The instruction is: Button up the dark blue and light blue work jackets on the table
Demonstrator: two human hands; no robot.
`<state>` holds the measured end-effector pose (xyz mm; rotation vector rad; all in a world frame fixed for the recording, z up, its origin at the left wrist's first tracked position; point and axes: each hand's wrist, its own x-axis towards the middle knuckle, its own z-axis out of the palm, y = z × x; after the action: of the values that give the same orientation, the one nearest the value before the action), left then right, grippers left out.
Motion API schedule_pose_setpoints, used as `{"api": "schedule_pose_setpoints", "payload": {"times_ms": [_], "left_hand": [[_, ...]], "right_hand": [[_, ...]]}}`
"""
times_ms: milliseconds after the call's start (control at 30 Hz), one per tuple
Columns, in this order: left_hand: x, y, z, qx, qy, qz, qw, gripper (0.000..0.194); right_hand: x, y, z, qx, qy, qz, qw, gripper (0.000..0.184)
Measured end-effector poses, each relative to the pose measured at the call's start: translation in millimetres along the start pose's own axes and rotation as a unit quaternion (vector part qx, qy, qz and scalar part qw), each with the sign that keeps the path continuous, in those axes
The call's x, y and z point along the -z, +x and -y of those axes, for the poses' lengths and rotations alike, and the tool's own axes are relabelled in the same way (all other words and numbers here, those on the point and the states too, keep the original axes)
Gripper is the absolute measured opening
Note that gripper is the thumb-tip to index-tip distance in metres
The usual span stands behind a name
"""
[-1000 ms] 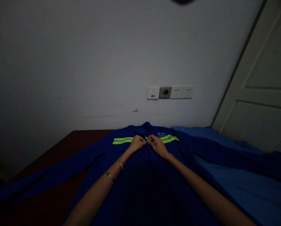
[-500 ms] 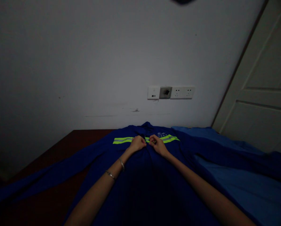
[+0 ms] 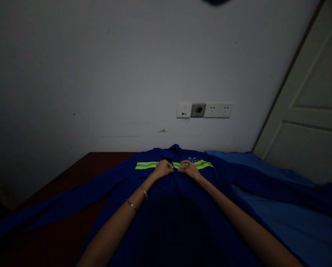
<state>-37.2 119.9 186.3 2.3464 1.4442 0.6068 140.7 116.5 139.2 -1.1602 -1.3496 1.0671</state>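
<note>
blue jacket (image 3: 166,207) – laid out front up, collar (image 3: 175,148) toward the wall (image 3: 113,74), sleeves spread to both sides. spread this way, i judge, so that the front opening lies flat and within easy reach of both hands. bright stripe (image 3: 205,164) runs across the chest, a small pale print just above it on the right side.

left hand (image 3: 163,168) at the front opening, on the stripe: thumb and finger drawn together in a narrow pinch, seemingly on the edge of the cloth. likely there to steady that edge. right hand (image 3: 190,170) just beside it, a small gap between the two; fingers bent, tips close together over the stripe. too dark to tell whether this grip has any cloth in it or merely touches.

two bracelets (image 3: 132,204) on the left forearm, clear of the fingers.

under the jacket, left side: dark red desk (image 3: 99,159). right side: lighter blue cloth (image 3: 288,218), one sleeve across it. beyond – sockets (image 3: 218,110) on the wall, pale door (image 3: 316,111) at far right.
</note>
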Motion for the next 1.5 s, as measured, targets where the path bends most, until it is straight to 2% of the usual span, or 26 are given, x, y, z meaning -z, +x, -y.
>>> {"api": "schedule_pose_setpoints", "payload": {"times_ms": [100,267,367,500,567,633,700,800,867,967,1100,1200,1300,1367,1433,1500], "left_hand": [[28.3,2.5,3.8,0.022,-0.053,-0.012,0.998,0.022],[89.8,-7.6,7.6,-0.005,-0.145,-0.113,0.983,0.03],[101.3,-22.5,10.0,-0.006,-0.149,-0.115,0.982,0.03],[81.7,-50.9,6.2,-0.015,-0.092,-0.048,0.994,0.023],[66.2,-69.5,-1.6,-0.069,-0.056,0.01,0.996,0.02],[51.1,-90.3,-11.7,-0.152,-0.015,0.049,0.987,0.018],[37.6,-111.9,-20.8,-0.214,0.02,0.052,0.975,0.02],[19.4,-142.9,-26.5,-0.25,0.04,0.062,0.965,0.033],[8.0,-160.8,-24.9,-0.254,0.044,0.087,0.962,0.041],[-6.7,-180.7,-20.6,-0.244,0.052,0.117,0.961,0.051],[-16.1,-192.2,-21.5,-0.223,0.063,0.11,0.967,0.051],[-14.9,-193.9,-25.0,-0.214,0.054,0.113,0.969,0.05],[-11.9,-196.1,-26.3,-0.199,0.028,0.116,0.973,0.047],[-10.9,-199.0,-25.7,-0.18,-0.003,0.098,0.979,0.047],[-10.8,-202.9,-24.7,-0.163,-0.04,0.076,0.983,0.05],[-11.3,-206.4,-24.0,-0.149,-0.075,0.065,0.984,0.052]], "right_hand": [[3.9,0.1,2.6,-0.008,0.001,0.005,1.0,0.037],[5.9,-3.0,4.4,-0.001,-0.042,-0.007,0.999,0.027],[2.9,-5.4,3.4,0.013,-0.072,-0.03,0.997,0.021],[0.1,-8.5,3.1,0.018,-0.076,-0.047,0.996,0.018],[0.1,-9.3,3.6,0.02,-0.069,-0.047,0.996,0.017],[0.2,-9.9,4.1,0.029,-0.07,-0.047,0.996,0.016],[-0.4,-12.0,4.8,0.045,-0.084,-0.051,0.994,0.015],[-3.6,-21.4,6.8,0.092,-0.123,-0.055,0.987,0.014],[-7.8,-31.9,10.1,0.146,-0.17,-0.041,0.974,0.013],[-18.7,-47.5,20.1,0.226,-0.26,-0.019,0.939,0.012],[-43.7,-53.1,41.3,0.285,-0.355,-0.005,0.89,0.013],[-68.1,-46.5,55.1,0.305,-0.416,0.07,0.854,0.012],[-92.2,-38.7,59.2,0.343,-0.475,0.156,0.795,0.02],[-105.2,-35.2,56.1,0.359,-0.499,0.192,0.765,0.025],[-114.3,-33.0,50.7,0.357,-0.504,0.205,0.759,0.028],[-119.0,-31.3,45.0,0.347,-0.5,0.198,0.769,0.027]]}}
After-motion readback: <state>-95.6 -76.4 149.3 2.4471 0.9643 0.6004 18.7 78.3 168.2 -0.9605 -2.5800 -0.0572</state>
